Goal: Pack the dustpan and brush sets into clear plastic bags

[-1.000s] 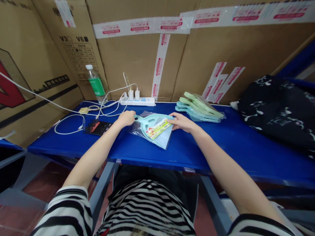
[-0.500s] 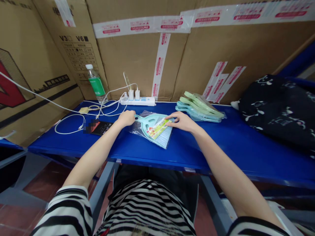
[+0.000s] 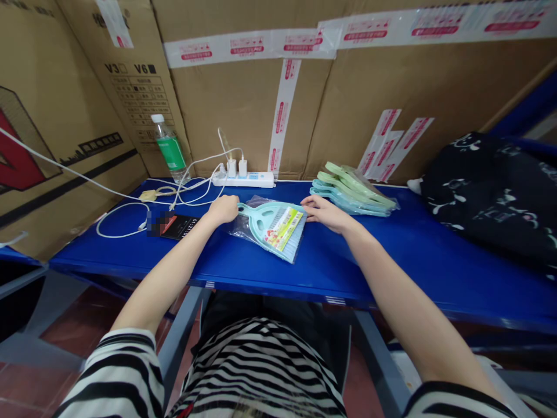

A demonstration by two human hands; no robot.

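A light teal dustpan and brush set (image 3: 264,220), wrapped in a clear plastic bag, lies on the blue table. A yellow and white label card (image 3: 285,228) sits over the bristles at its wide end. My left hand (image 3: 224,209) is closed around the end of the handle, hiding its tip. At the opposite side, my right hand (image 3: 324,212) has its fingers on the upper right corner of the pan and bag, the fingertips bent over the edge. Behind that hand lies a stack of bagged dustpan sets (image 3: 352,191), green on top and teal below.
A white power strip (image 3: 256,180) with chargers and loose cables runs along the back. A water bottle (image 3: 169,150) stands at the back left, near a black card-like item (image 3: 179,227). Cardboard (image 3: 235,98) walls the rear. Dark patterned fabric (image 3: 491,197) fills the right end.
My right hand has slid off the label card onto the pan's upper right corner. The card has turned and shifted slightly right. My left hand stays on the handle.
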